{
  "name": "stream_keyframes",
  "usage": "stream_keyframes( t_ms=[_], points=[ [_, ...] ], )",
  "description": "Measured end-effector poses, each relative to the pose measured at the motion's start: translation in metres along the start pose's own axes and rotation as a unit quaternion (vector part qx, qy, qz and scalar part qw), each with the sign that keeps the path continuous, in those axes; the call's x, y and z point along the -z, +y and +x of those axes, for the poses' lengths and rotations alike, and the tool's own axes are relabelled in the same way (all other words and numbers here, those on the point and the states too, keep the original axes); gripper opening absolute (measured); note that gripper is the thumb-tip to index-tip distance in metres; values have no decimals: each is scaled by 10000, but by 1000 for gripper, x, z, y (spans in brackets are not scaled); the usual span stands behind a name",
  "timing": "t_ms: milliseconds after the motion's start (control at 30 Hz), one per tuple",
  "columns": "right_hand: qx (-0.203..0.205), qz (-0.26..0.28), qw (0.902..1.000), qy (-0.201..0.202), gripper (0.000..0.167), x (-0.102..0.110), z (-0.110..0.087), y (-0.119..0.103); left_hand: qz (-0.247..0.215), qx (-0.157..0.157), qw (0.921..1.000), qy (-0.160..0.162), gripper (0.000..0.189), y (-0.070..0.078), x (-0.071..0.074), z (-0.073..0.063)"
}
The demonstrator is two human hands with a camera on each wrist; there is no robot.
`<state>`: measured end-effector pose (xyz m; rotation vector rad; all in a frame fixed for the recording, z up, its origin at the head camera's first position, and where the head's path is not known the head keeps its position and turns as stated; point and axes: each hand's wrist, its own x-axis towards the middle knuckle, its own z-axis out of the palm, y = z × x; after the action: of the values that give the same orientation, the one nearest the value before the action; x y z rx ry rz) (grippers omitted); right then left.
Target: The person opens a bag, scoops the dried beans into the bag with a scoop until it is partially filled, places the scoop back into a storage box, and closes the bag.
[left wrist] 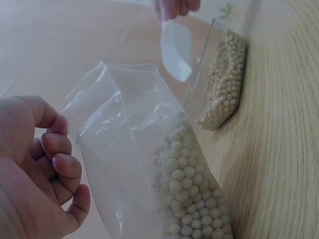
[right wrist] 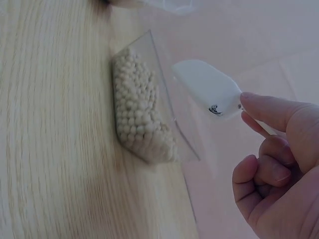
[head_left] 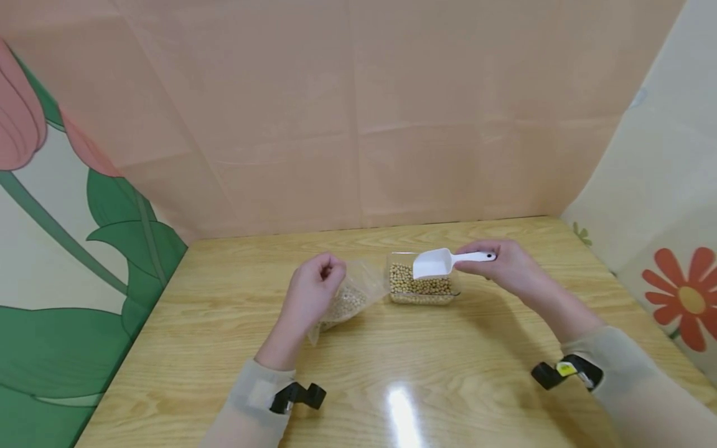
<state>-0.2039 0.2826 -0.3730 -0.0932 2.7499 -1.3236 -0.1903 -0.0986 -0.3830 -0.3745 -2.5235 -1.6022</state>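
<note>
Between its thumb and fingers my left hand (head_left: 315, 289) pinches the upper edge of a clear plastic bag (left wrist: 117, 134). Pale round beans (left wrist: 187, 194) fill the bag's lower part, and its top stands up loosely. My right hand (head_left: 511, 269) grips the handle of a white scoop (head_left: 434, 264), thumb and index finger on it near the blade. The scoop hangs above a clear rectangular container (head_left: 422, 300), overlapping its right part in the head view. More pale beans (right wrist: 134, 104) lie in that container, heaped toward one side in the right wrist view. The bag sits just left of the container.
Both things stand on a wood-grain table (head_left: 358, 379). A plain pinkish sheet (head_left: 358, 124) rises behind its back edge. Flower-patterned panels (head_left: 672, 218) flank it on the left and right. Each forearm carries a black wrist camera (head_left: 566, 371).
</note>
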Motion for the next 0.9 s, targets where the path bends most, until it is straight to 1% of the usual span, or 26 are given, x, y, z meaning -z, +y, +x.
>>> stream_keyframes(
  t_ms=[200,433,700,900],
  points=[
    [-71,-159,9998,-3,60,3,4,11,-27,7,10000,-23,18,-1,0,0],
    [-129,-258,9995,-90,59,6,8,16,-11,66,10000,-36,19,-2,0,2],
    [-1,-487,9987,-138,53,9,12,20,-35,70,10000,-56,19,-2,0,1],
    [95,-560,9982,-188,50,12,13,23,-33,77,10000,-48,19,0,0,0]
  ],
)
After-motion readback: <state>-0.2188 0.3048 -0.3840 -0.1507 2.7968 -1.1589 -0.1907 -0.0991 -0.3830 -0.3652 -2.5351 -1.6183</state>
